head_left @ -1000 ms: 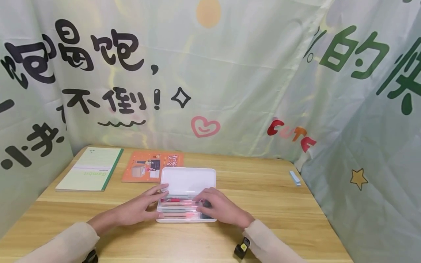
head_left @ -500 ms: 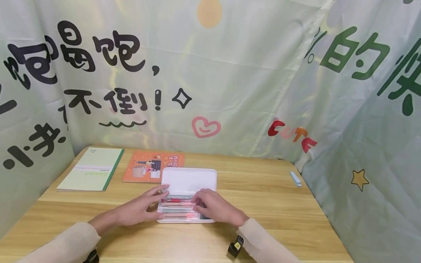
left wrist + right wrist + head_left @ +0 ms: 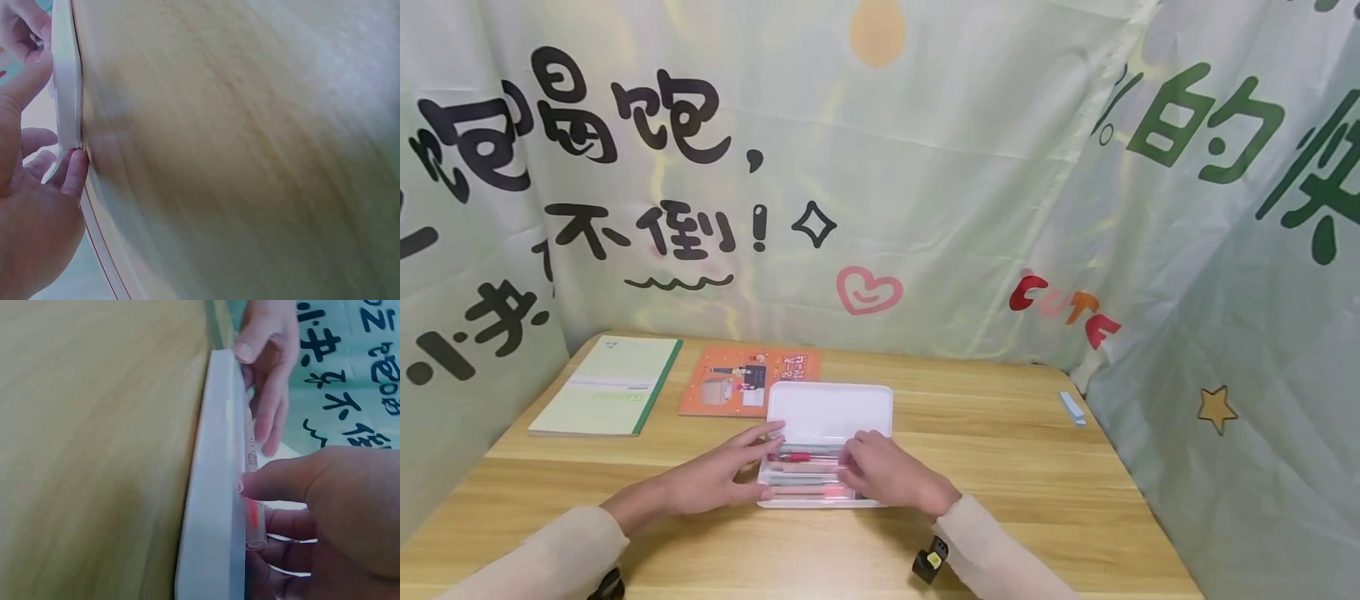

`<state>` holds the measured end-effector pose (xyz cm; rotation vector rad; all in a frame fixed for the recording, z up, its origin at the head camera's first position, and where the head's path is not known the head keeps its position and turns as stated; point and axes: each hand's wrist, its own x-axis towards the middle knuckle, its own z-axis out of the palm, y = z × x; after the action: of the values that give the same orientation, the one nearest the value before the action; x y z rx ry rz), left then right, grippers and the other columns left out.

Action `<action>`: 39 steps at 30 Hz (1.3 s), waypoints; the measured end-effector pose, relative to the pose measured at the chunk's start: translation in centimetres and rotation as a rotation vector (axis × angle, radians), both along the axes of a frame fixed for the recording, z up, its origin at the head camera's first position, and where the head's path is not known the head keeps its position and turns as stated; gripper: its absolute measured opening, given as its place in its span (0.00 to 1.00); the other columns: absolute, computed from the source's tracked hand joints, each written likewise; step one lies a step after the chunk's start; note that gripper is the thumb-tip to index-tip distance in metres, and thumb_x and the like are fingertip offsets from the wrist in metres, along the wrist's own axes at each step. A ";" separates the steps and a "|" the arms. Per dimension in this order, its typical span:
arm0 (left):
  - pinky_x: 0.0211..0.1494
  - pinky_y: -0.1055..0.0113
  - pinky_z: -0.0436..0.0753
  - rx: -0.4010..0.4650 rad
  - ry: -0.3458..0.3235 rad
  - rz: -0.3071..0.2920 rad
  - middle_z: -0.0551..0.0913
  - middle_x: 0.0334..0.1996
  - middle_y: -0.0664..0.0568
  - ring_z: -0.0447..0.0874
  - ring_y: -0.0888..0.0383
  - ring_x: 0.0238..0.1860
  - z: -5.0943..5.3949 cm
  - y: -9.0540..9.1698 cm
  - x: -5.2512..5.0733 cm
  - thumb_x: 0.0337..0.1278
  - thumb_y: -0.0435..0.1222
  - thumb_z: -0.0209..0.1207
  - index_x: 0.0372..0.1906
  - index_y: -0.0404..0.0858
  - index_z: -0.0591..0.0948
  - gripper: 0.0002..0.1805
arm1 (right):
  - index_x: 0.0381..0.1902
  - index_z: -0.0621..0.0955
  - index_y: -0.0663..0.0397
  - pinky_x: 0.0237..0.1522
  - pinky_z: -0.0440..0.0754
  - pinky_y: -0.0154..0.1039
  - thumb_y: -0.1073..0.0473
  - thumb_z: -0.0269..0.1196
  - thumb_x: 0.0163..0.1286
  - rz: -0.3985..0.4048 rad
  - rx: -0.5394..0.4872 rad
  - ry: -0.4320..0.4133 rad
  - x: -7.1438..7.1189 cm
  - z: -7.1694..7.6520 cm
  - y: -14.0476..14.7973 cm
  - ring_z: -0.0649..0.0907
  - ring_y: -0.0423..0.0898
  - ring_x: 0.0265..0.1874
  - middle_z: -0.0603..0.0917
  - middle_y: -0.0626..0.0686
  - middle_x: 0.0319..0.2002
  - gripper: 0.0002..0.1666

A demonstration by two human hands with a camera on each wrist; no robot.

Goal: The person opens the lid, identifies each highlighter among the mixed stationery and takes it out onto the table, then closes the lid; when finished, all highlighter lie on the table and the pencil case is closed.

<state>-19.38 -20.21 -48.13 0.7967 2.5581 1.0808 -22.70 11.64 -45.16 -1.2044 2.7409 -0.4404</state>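
Observation:
A white pencil case [image 3: 820, 504] stands open on the table, its lid [image 3: 831, 408] tipped back. Several pens and pencils lie lengthwise inside, among them a red pen [image 3: 795, 457]. My left hand [image 3: 711, 477] rests at the case's left end, extended fingers against the lid's edge and thumb at the front corner. Over the right half of the case, my right hand [image 3: 898, 477] has bent fingers. In the right wrist view, thumb and fingers close about a clear pen [image 3: 253, 515] with a red part. The right hand covers the case's right compartment.
A pale green notebook [image 3: 606, 387] lies at the back left. Beside it is an orange booklet [image 3: 722, 383], partly behind the lid. A small light-blue strip [image 3: 1072, 408] lies near the right edge of the wooden table [image 3: 1000, 442]. Printed cloth [image 3: 940, 208] surrounds the table.
My right hand has shifted left over the case, its fingers now more bent over the pens. The left hand and the case stay in place.

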 end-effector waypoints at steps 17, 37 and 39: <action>0.81 0.29 0.59 0.012 0.006 -0.010 0.48 0.90 0.45 0.47 0.29 0.87 0.7 -0.1 0.2 0.74 0.55 0.66 0.86 0.36 0.63 0.47 | 0.45 0.89 0.47 0.44 0.79 0.34 0.58 0.70 0.78 -0.100 -0.315 -0.115 -1.3 0.6 2.6 0.79 0.37 0.39 0.84 0.41 0.38 0.02; 0.82 0.33 0.62 -0.020 0.034 -0.013 0.49 0.90 0.47 0.50 0.32 0.87 0.1 -0.8 0.2 0.73 0.59 0.65 0.85 0.36 0.63 0.49 | 0.47 0.91 0.47 0.31 0.65 0.35 0.54 0.75 0.73 -0.471 -0.483 -0.144 -5.5 -0.3 16.8 0.68 0.43 0.29 0.76 0.50 0.31 0.08; 0.82 0.38 0.65 -0.030 0.049 -0.018 0.50 0.90 0.48 0.52 0.34 0.87 0.1 -1.1 0.3 0.74 0.59 0.64 0.86 0.37 0.63 0.48 | 0.47 0.91 0.47 0.29 0.66 0.33 0.53 0.75 0.73 -0.463 -0.472 -0.183 -5.5 -0.9 17.1 0.69 0.43 0.28 0.75 0.51 0.30 0.09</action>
<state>-19.04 -21.27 -48.04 0.8466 2.5960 1.0273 -28.21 28.73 -46.03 -0.5284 2.8182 -1.2325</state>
